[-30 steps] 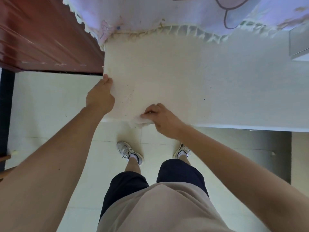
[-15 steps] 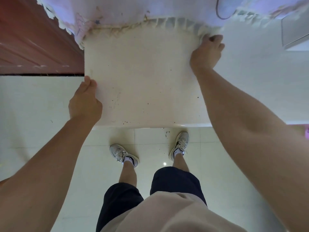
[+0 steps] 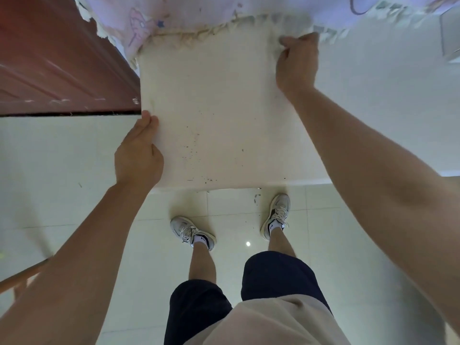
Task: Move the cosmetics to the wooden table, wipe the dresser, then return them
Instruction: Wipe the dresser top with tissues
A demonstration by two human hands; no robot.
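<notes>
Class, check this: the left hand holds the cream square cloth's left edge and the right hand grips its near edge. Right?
No. The head view shows the right hand gripping the cream square cloth at its far right corner, by the frilled pink cover; the left hand holds the left edge.

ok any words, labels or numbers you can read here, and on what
No text can be read in this view.
Socks: a small dark mark on each, too small to read.
Pink cloth: printed cartoon outlines and a star, blurred, no letters to make out.
</notes>
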